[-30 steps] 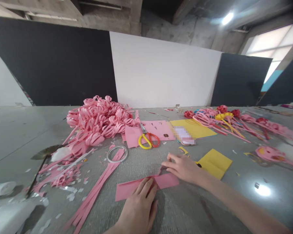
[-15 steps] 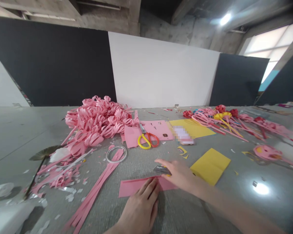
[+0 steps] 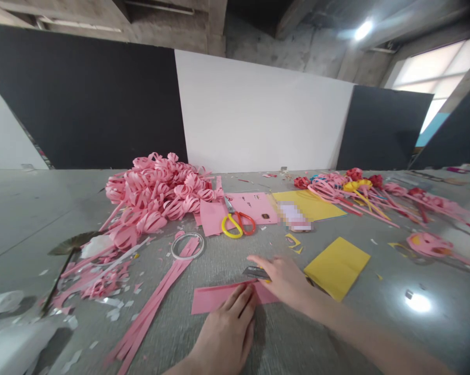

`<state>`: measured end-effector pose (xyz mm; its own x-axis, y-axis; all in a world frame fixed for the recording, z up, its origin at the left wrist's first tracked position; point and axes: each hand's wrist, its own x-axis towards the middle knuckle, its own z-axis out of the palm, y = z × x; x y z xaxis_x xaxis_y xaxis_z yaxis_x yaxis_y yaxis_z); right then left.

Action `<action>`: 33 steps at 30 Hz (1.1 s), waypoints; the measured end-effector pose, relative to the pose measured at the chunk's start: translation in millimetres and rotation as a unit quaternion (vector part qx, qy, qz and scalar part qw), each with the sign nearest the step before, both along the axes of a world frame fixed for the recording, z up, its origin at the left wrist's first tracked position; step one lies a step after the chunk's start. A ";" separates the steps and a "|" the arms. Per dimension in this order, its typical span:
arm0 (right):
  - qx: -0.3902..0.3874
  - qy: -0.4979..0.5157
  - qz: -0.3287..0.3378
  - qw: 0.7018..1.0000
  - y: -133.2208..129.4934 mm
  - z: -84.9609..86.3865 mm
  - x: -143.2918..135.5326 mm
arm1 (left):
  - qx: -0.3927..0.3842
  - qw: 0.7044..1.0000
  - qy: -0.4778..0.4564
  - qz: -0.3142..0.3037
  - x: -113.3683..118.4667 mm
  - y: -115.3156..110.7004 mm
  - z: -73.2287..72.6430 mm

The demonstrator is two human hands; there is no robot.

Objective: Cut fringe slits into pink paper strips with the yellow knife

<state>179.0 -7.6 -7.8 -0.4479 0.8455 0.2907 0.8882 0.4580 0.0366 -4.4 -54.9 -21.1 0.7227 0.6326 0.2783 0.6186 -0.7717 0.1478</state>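
A folded strip of pink paper (image 3: 208, 299) lies on the grey surface in front of me. My left hand (image 3: 227, 329) rests flat across it, fingers stretched out and pressing near its far edge. In my right hand (image 3: 284, 278) is a utility knife (image 3: 257, 272), its tip pointing left, just beyond the paper's far edge. The right index finger sticks out above the knife. Whether the blade touches the paper I cannot tell. The right hand covers the strip's right end.
Scissors (image 3: 238, 225) lie on pink sheets (image 3: 264, 205). A tape roll (image 3: 188, 246) sits over long pink strips (image 3: 160, 302). Looped pink paper (image 3: 160, 190) is heaped at back left. Yellow paper (image 3: 338, 266), a phone (image 3: 295, 216) and paper flowers (image 3: 352, 190) lie rightward; scraps litter the left.
My right hand has shifted slightly left with the utility knife. The left hand stays on the pink paper in nearly the same place.
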 end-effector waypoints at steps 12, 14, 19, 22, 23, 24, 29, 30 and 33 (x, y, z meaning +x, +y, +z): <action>-0.036 0.061 0.045 0.996 -0.1 1.9 1.0 | 0.037 0.997 0.042 0.055 -0.2 -3.1 -2.2; -0.043 0.083 0.054 0.994 1.8 2.1 2.9 | 0.039 0.996 0.039 0.074 -0.6 -4.0 -1.5; -0.015 0.120 0.048 0.991 2.6 14.5 8.0 | 0.028 0.995 0.031 0.088 -0.9 -5.3 1.4; 0.006 0.074 0.069 0.995 0.5 23.5 10.5 | 0.032 0.994 0.029 0.099 -1.1 -5.8 1.2; 0.012 0.052 0.078 0.996 0.6 24.7 11.4 | 0.036 0.994 0.029 0.100 -1.3 -5.9 0.7; 0.018 0.031 0.084 0.996 1.2 24.8 12.3 | 0.040 0.994 0.031 0.101 -1.6 -6.0 -0.1; 0.065 -0.061 0.139 0.986 8.4 14.0 17.1 | 0.083 0.991 0.035 0.097 -2.7 -4.1 -5.3; 0.073 -0.077 0.154 0.982 9.3 11.6 17.7 | 0.091 0.991 0.036 0.094 -2.7 -3.3 -5.8; 0.084 -0.104 0.175 0.975 9.6 6.5 17.9 | 0.102 0.990 0.041 0.089 -2.4 -1.9 -5.8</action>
